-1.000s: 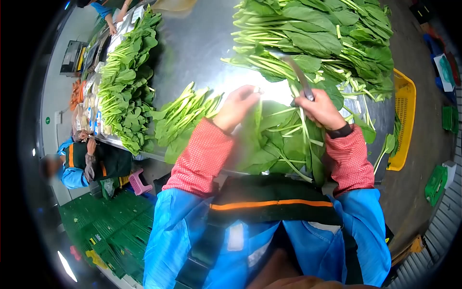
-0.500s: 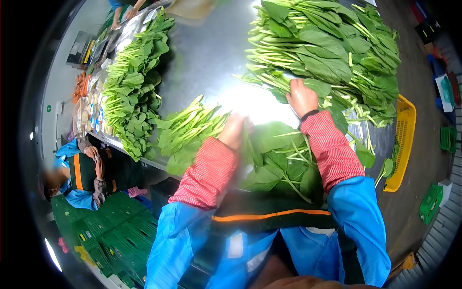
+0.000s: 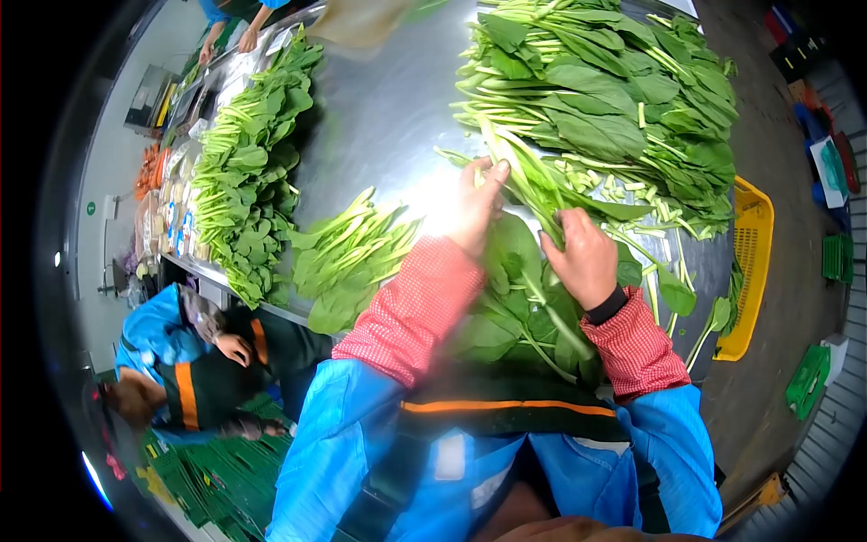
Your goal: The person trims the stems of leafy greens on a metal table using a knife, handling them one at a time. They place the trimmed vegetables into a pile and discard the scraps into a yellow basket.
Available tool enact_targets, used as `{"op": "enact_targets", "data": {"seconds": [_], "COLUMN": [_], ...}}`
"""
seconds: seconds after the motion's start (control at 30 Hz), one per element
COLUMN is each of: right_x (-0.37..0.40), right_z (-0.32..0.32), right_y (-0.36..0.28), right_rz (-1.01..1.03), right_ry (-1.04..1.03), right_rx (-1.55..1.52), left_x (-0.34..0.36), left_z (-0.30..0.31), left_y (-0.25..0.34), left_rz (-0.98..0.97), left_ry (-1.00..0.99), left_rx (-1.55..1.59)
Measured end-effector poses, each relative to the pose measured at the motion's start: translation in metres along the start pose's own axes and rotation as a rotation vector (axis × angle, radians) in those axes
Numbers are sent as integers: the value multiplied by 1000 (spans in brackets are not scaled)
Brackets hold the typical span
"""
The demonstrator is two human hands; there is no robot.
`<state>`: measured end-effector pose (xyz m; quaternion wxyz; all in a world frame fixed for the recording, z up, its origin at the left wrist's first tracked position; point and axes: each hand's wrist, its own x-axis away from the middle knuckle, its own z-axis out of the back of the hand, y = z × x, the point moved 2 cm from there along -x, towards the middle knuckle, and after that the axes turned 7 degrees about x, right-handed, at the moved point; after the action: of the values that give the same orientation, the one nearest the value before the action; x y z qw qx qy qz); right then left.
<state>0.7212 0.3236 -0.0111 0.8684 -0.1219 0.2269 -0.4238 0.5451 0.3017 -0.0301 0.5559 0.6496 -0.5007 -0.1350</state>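
A stalk of leafy greens (image 3: 528,172) is between my two hands over the metal table. My left hand (image 3: 480,203) pinches its pale stem near the upper end. Lower down, my right hand (image 3: 582,255) has its fingers closed round the leafy part. A large pile of greens (image 3: 601,99) lies beyond my right hand, with short cut stem pieces (image 3: 623,190) along its near edge. Left of my left hand is a small bunch (image 3: 357,257), stems pointing away. Loose broad leaves (image 3: 506,316) lie close to my body.
A long row of greens (image 3: 244,172) runs along the table's left side. A yellow crate (image 3: 751,271) stands at the right edge. At the left, a person (image 3: 199,370) is near green crates (image 3: 221,479); another person's hands (image 3: 248,41) show at the top left.
My right hand has moved from the large pile towards my body with the stalk, and my left hand has risen to its stem. The person at the left has leaned closer to the table.
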Motion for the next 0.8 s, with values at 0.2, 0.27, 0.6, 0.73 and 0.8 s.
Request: {"op": "enact_targets", "data": {"seconds": [0.2, 0.27, 0.6, 0.73, 0.8], "right_x": [-10, -23, -55, -50, -42], "right_z": [44, 71, 122, 108, 86], "right_y": [35, 38, 28, 39, 71], "right_rz": [-115, -115, 246, 248, 182], "right_ry": [67, 155, 410, 340, 277], "right_rx": [-386, -306, 140, 131, 83], "left_x": [12, 15, 18, 38, 43], "left_z": [-25, -33, -63, -72, -68], "left_y": [24, 35, 60, 43, 39], "left_rz": [-175, -253, -225, -99, 43], "left_ry": [-110, -182, -553, -616, -636], "left_rx": [-144, -117, -206, -110, -44]}}
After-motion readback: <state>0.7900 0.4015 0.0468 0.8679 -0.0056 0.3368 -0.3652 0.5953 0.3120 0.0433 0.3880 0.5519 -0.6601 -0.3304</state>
